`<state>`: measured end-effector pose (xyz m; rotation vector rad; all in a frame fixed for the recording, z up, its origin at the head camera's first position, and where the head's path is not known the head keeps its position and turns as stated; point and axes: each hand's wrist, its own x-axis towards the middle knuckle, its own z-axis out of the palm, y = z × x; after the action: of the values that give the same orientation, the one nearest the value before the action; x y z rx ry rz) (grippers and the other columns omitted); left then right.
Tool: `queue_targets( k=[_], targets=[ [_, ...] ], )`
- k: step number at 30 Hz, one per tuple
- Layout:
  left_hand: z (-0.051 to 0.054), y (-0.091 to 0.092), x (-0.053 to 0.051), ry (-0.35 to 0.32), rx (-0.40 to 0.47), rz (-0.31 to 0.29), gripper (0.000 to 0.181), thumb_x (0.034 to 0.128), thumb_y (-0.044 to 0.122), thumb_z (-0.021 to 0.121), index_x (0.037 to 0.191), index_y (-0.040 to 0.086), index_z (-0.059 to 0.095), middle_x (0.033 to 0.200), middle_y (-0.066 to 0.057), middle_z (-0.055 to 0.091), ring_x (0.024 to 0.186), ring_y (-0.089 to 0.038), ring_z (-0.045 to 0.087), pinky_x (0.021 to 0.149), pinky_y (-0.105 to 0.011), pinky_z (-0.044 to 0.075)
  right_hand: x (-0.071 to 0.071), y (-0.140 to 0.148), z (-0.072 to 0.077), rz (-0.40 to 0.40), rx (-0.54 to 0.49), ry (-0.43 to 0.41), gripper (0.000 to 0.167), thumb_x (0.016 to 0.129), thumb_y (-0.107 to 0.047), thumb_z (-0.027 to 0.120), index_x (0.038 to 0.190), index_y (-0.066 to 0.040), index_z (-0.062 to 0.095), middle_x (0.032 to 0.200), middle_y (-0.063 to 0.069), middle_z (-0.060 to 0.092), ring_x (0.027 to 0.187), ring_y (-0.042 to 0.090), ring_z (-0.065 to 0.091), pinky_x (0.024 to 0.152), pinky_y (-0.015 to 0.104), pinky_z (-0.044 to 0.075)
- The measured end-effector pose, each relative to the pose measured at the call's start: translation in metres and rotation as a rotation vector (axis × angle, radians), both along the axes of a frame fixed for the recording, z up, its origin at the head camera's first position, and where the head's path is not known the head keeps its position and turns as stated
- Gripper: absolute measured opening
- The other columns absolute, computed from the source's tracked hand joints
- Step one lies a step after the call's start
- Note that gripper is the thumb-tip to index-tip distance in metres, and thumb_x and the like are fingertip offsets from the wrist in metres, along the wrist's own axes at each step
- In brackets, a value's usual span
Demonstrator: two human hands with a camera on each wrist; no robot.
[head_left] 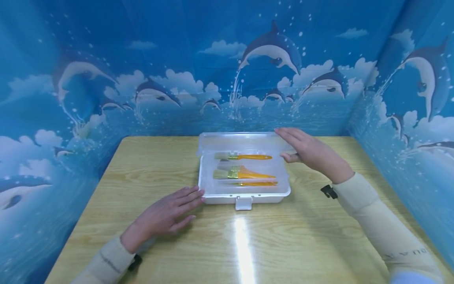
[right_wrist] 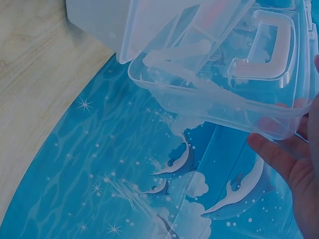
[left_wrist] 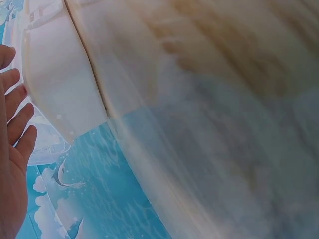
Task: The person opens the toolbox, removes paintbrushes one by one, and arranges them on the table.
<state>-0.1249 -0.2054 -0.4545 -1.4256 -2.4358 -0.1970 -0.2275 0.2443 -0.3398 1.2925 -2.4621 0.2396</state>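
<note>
A white plastic box [head_left: 244, 200] stands on the table with its translucent lid [head_left: 241, 142] swung back. Several paintbrushes [head_left: 253, 157] with orange handles and pale bristles lie lengthwise inside. My left hand [head_left: 166, 213] reaches to the box's front left corner, its straight fingertips touching or nearly touching the side. At the lid's right end is my right hand [head_left: 312, 152], fingers stretched along the upper corner and thumb spread below. In the right wrist view the fingers show partly through the clear lid rim; whether the thumb presses it cannot be told.
A white latch [head_left: 243, 203] hangs at the box's front. The lid carries a white handle [right_wrist: 279, 45]. Behind the wooden table [head_left: 152, 161] hangs a blue dolphin-print curtain [head_left: 195, 59], close to the lid, and more curtain flanks both sides.
</note>
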Motion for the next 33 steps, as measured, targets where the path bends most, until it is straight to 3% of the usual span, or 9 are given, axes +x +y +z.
queue_targets(
  k=[3,6,12,18,33],
  targets=[
    [0.0,0.0,0.0,0.002,-0.004,0.003,0.052,0.107,0.039,0.048,0.147,0.007,0.053,0.154,-0.01,0.05,0.141,-0.03,0.048,0.117,-0.047,0.041,0.0,-0.001,0.001,-0.013,0.005,-0.011,0.071,0.096,-0.031,0.071,0.152,0.001,0.042,0.146,0.025,0.052,0.132,0.042,0.052,0.102,0.058,0.053],
    [0.0,0.0,0.001,-0.004,-0.016,0.015,0.053,0.1071,0.04,0.047,0.149,0.008,0.051,0.156,-0.009,0.048,0.143,-0.028,0.047,0.117,-0.045,0.04,0.0,-0.001,0.002,-0.026,0.011,-0.008,0.077,0.087,-0.018,0.08,0.151,0.001,0.043,0.146,0.025,0.052,0.132,0.042,0.052,0.102,0.058,0.053],
    [0.002,0.0,0.002,-0.035,-0.037,0.029,0.054,0.109,0.04,0.042,0.152,0.008,0.047,0.16,-0.007,0.043,0.145,-0.025,0.044,0.12,-0.043,0.037,-0.003,0.0,0.004,-0.025,0.001,-0.027,0.07,0.094,-0.028,0.073,0.151,0.001,0.044,0.147,0.025,0.052,0.132,0.043,0.052,0.103,0.059,0.052],
    [0.001,0.001,0.002,-0.005,-0.011,0.005,0.056,0.1104,0.042,0.036,0.149,0.004,0.05,0.157,-0.011,0.046,0.143,-0.028,0.046,0.118,-0.046,0.04,-0.009,-0.002,0.006,-0.023,-0.015,-0.042,0.074,0.086,-0.013,0.081,0.149,0.002,0.046,0.145,0.027,0.053,0.132,0.044,0.053,0.103,0.06,0.052],
    [0.005,0.004,0.002,-0.05,-0.046,0.023,0.056,0.1063,0.039,0.05,0.149,0.003,0.05,0.157,-0.012,0.046,0.143,-0.029,0.047,0.118,-0.046,0.04,-0.018,-0.003,0.009,-0.072,-0.039,-0.101,0.071,0.091,-0.014,0.078,0.153,-0.004,0.044,0.147,0.024,0.053,0.132,0.043,0.054,0.101,0.058,0.054]
  ],
)
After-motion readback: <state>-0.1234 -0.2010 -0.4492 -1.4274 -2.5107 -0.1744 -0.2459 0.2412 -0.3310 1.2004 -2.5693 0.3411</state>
